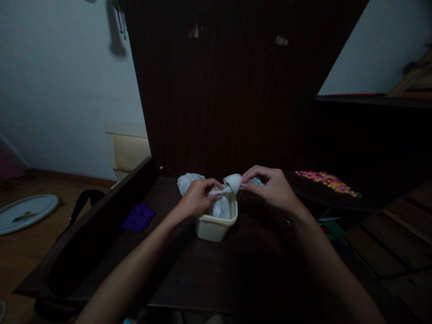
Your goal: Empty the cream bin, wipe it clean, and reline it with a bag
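A white plastic bag (232,183) is pulled into a bunched knot above a cream plastic tub (214,229). My left hand (200,196) pinches a twisted strand of the bag over the tub's left side. On the other side, my right hand (268,184) pinches the bag's bunched part between thumb and fingers. More thin, crumpled plastic (221,208) sits inside the tub, below my hands. Behind my left hand lies another crumpled white bag (189,181). Some pale plastic shows behind my right fingers, partly hidden.
A purple cloth (139,218) lies to the left on the dark wooden desk (189,270), beside its raised side board (101,211). A strip of pink and yellow pieces (327,182) lies at right. A tall dark panel (222,90) closes the back.
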`<state>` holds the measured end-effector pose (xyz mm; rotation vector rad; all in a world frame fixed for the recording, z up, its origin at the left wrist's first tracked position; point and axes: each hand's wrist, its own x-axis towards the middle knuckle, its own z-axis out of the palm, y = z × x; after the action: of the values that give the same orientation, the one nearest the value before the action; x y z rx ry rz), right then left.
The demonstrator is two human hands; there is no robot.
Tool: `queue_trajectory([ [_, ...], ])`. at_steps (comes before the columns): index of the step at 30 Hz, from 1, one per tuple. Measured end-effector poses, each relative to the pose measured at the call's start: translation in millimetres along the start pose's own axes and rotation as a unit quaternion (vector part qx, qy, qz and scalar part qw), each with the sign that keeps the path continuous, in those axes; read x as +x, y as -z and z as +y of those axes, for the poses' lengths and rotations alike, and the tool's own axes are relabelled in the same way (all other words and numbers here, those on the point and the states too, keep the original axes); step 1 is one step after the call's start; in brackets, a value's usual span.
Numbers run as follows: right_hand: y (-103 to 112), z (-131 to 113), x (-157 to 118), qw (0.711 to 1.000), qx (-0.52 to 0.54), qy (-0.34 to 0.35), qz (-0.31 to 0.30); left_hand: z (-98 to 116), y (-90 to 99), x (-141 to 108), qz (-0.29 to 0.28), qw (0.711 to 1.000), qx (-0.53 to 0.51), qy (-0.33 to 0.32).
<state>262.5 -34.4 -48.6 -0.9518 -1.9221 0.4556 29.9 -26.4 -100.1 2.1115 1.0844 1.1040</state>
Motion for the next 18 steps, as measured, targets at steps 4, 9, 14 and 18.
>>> queue_trajectory([
  [4,3.9,-2.7,0.3,1.000,-0.002,-0.019,0.002,-0.8,0.4,0.0,-0.003,1.000,0.005,0.009],
  [9,1.6,-7.8,-0.3,1.000,0.009,-0.015,-0.016,8.3,3.0,-2.2,-0.014,0.995,-0.093,-0.042],
  [14,-8.0,-14.1,-0.9,0.999,0.026,0.005,-0.039,23.4,3.0,1.2,-0.044,0.980,-0.181,-0.063],
  [18,-11.4,-14.5,-0.4,0.999,0.034,0.006,-0.034,20.9,-0.2,6.1,-0.043,0.984,-0.164,-0.061],
])
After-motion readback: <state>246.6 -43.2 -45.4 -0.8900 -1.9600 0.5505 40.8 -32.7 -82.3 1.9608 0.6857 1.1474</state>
